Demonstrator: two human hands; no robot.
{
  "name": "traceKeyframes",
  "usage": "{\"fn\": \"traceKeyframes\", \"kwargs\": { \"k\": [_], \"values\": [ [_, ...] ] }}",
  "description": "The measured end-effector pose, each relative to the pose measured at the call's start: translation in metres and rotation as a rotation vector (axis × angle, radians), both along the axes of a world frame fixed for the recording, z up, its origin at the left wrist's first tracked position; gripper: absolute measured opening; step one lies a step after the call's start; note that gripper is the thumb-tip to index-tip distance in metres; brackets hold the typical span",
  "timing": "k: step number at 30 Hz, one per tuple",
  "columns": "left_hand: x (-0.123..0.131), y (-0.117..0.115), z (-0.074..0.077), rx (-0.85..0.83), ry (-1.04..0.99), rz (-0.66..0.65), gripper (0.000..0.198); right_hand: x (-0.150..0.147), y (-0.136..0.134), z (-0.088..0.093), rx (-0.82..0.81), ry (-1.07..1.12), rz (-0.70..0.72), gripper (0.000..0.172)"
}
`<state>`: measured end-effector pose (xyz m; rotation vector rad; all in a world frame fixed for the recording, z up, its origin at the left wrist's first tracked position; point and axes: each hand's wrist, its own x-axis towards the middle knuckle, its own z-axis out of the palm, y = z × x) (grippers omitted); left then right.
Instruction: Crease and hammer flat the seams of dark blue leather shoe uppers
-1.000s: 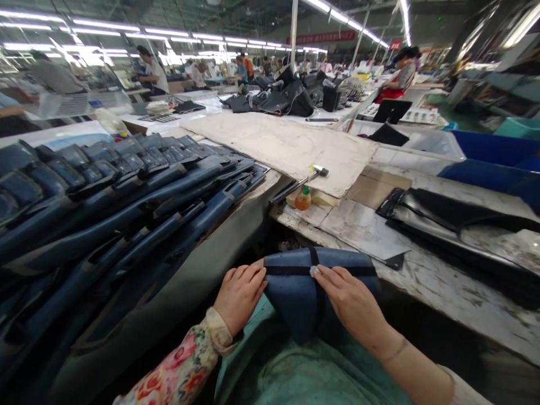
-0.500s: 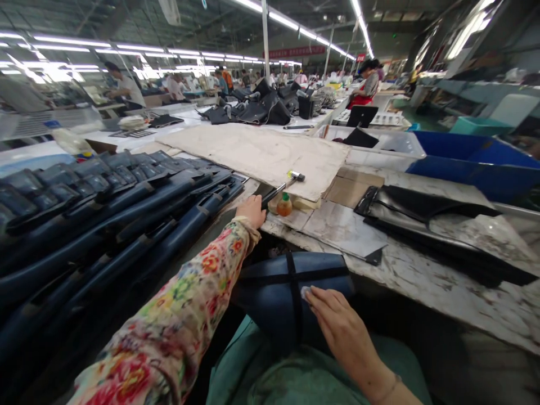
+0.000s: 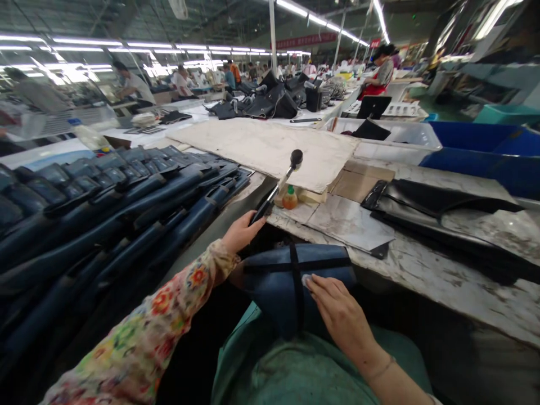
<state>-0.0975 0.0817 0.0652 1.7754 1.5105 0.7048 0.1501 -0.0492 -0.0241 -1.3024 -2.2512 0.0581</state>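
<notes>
A dark blue padded piece point(image 3: 274, 284) crossed by black straps rests on my lap, over a green apron point(image 3: 295, 371). My right hand point(image 3: 337, 312) lies flat on it, fingers stretched, a fingertip at the strap crossing. My left hand point(image 3: 241, 232), in a floral sleeve, is closed around the black handle of a small hammer point(image 3: 279, 184). The hammer is lifted off the bench, its head pointing up and away above the beige board point(image 3: 270, 149).
Rows of dark blue strap pieces point(image 3: 105, 208) fill the table on the left. A small orange glue bottle point(image 3: 289, 198), black leather pieces point(image 3: 439, 211) and blue bins point(image 3: 485, 152) sit on the worn bench. Other people work at benches far behind.
My left hand left the blue piece, reached out to the hammer lying on the board, grasped its handle and has lifted it up and back. The right hand stayed on the piece.
</notes>
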Motion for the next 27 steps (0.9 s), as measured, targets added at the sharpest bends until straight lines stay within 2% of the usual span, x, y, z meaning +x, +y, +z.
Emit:
{"fn": "traceKeyframes", "kwargs": {
  "k": [3,5,8,11,14,17,22,27],
  "values": [
    [-0.030,-0.064,0.007,-0.058,0.013,0.003,0.036,0.000,-0.002,-0.002,0.007,-0.001,0.016,0.036],
    [-0.046,-0.105,0.005,-0.120,0.014,0.043,0.035,0.001,-0.003,-0.001,0.015,0.008,0.022,0.035],
    [-0.063,-0.157,-0.008,-0.217,0.037,0.135,0.039,0.003,-0.004,0.001,0.024,0.027,0.024,0.034],
    [-0.070,-0.189,-0.023,-0.204,0.097,0.151,0.038,0.004,-0.003,0.004,0.022,0.024,0.029,0.034],
    [-0.069,-0.203,-0.037,-0.219,0.178,0.126,0.036,0.003,-0.002,0.004,0.023,0.011,0.048,0.034],
    [-0.067,-0.210,-0.044,-0.257,0.238,0.120,0.036,0.003,-0.001,0.003,0.026,0.005,0.056,0.033],
    [-0.073,-0.216,-0.045,-0.184,0.229,0.181,0.039,0.004,-0.001,0.002,0.035,0.019,0.034,0.032],
    [-0.079,-0.219,-0.047,-0.214,0.252,0.188,0.038,0.004,-0.001,0.003,0.031,0.025,0.042,0.033]
  ]
}}
